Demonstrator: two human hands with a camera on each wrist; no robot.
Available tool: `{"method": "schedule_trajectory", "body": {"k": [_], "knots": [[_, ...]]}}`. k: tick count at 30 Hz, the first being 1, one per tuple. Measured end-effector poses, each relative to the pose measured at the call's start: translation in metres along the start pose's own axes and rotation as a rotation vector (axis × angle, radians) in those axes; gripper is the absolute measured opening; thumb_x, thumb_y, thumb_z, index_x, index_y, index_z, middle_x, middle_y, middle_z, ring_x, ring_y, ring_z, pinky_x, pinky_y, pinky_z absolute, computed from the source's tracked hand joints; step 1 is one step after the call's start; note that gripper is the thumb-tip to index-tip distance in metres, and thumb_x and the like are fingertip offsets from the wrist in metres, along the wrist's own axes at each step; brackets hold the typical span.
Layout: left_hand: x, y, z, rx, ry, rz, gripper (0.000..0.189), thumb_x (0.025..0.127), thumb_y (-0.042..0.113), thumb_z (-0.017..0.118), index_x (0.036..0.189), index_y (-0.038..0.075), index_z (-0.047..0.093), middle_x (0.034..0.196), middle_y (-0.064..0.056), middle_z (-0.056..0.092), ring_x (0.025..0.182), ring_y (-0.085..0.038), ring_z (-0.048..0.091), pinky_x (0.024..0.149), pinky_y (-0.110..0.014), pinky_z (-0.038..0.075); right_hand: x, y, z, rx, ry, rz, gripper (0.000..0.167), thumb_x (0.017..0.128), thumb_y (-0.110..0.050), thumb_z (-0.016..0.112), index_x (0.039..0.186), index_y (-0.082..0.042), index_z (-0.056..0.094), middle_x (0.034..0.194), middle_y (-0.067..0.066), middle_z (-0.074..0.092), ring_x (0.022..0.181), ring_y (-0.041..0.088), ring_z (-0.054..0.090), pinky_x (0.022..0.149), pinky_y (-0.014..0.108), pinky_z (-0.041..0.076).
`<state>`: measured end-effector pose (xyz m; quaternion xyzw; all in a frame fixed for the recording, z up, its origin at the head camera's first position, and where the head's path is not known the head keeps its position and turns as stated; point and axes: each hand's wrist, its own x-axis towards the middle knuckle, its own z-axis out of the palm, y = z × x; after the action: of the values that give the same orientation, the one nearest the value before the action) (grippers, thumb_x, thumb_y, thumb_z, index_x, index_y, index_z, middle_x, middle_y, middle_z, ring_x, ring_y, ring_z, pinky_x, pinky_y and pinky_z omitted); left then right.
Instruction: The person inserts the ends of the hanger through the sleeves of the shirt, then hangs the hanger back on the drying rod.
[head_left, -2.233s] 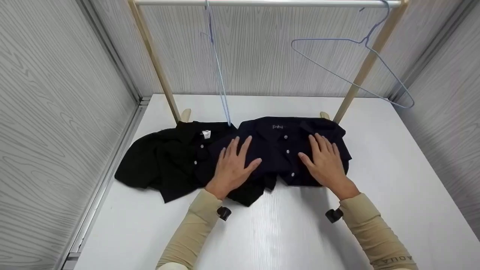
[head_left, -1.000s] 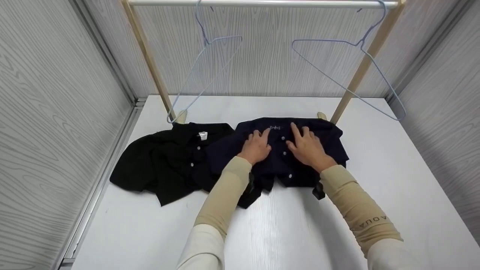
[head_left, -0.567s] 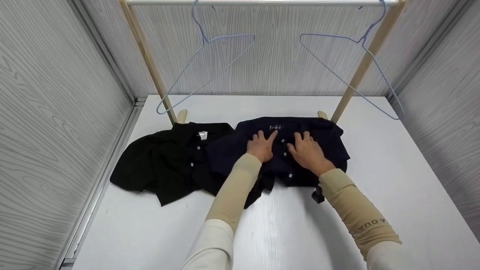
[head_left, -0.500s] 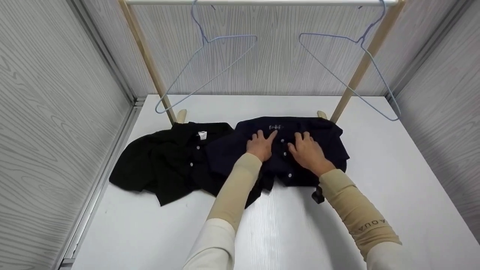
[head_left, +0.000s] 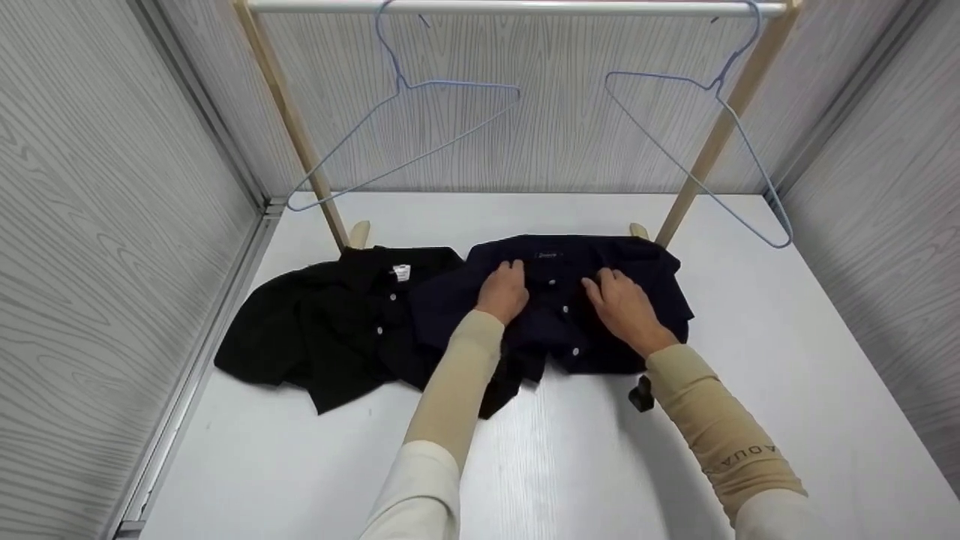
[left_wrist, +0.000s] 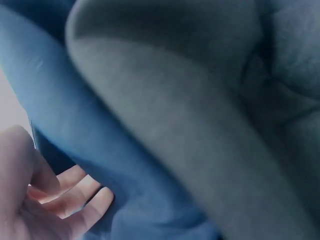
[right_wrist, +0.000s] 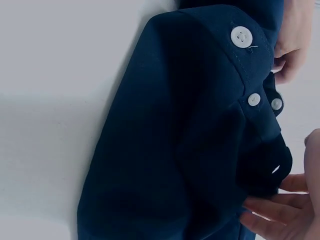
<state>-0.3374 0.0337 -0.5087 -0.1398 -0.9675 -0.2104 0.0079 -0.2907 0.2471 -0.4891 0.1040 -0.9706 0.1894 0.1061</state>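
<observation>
A navy buttoned shirt (head_left: 622, 352) lies on the white table, its left side overlapping a black shirt (head_left: 300, 330). My left hand (head_left: 504, 291) grips the navy shirt beside the collar, fingers bent; the left wrist view shows its fingers (left_wrist: 92, 205) at a blue fold of cloth. My right hand (head_left: 624, 304) is on the navy shirt's right front, right of the white buttons. In the right wrist view its fingertips (right_wrist: 255, 207) touch the cloth near a buttonhole, with the thumb held apart.
A rack of wooden legs (head_left: 724, 139) and a white bar (head_left: 517, 7) stands behind the shirts. One blue wire hanger (head_left: 457, 83) hangs at left, another blue hanger (head_left: 660, 75) at right. White table (head_left: 547, 465) shows in front.
Both hands went from lying flat on the navy shirt to its collar area. My left hand now has its fingers bent and has shifted slightly left. The left hanger turned to face forward.
</observation>
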Motion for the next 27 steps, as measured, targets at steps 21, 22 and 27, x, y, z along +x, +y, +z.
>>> {"method": "schedule_trajectory", "body": {"k": [21,22,27], "knots": [[-0.014,-0.016,-0.035,-0.223,0.199,0.112,0.005,0.094,0.009,0.062,0.092,0.007,0.066,0.086,-0.008,0.07,0.071,-0.018,0.063,0.067,-0.03,0.052,-0.002,0.018,-0.006,0.194,0.208,-0.043,0.032,0.085,0.009,0.06,0.116,0.005,0.054,0.104,0.029,0.06,0.093,0.044,0.061,0.08,0.055,0.05],[-0.015,-0.016,-0.036,-0.223,0.199,0.112,0.006,0.093,0.007,0.062,0.097,0.007,0.066,0.09,-0.009,0.071,0.074,-0.02,0.064,0.07,-0.032,0.053,-0.003,0.018,-0.005,0.202,0.193,-0.041,0.037,0.084,0.01,0.059,0.12,0.005,0.053,0.108,0.03,0.058,0.096,0.045,0.059,0.083,0.056,0.049],[-0.019,-0.015,-0.039,-0.238,0.198,0.121,0.025,0.093,0.003,0.058,0.117,0.006,0.064,0.108,-0.012,0.071,0.082,-0.023,0.066,0.075,-0.035,0.054,-0.004,0.015,-0.007,0.206,0.108,0.001,0.047,0.081,0.006,0.055,0.129,0.007,0.055,0.124,0.032,0.054,0.112,0.047,0.056,0.095,0.057,0.047]]}}
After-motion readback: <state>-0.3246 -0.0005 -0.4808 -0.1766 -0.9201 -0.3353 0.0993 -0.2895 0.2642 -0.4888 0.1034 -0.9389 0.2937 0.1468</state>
